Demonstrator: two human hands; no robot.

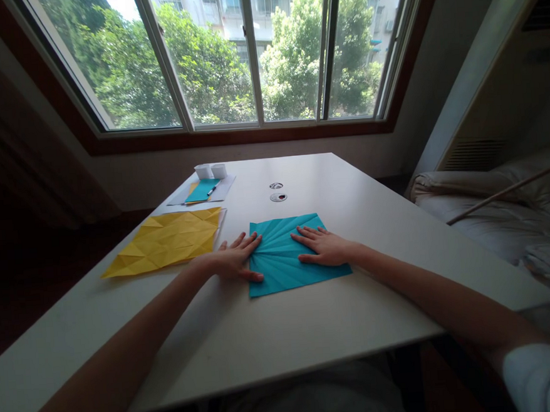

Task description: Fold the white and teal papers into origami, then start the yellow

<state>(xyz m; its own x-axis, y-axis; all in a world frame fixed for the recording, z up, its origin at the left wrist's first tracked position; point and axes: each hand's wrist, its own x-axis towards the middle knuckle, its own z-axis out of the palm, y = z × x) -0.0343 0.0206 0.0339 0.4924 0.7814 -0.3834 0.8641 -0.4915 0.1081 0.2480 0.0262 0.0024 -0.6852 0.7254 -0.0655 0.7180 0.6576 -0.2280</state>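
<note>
A creased teal paper sheet (pixel 283 255) lies flat on the white table (pixel 339 314), its folds fanning out from the left edge. My left hand (pixel 234 259) rests at the sheet's left edge, fingers spread, thumb on the paper. My right hand (pixel 322 246) lies palm down on the sheet's right half with fingers apart. Neither hand grips anything.
A creased yellow paper sheet (pixel 167 240) lies to the left. Farther back are a white sheet with a small teal paper (pixel 202 190) and a pen, two small white cups (pixel 210 170), and two round table holes (pixel 278 197). A bed with white bedding (pixel 505 208) stands right.
</note>
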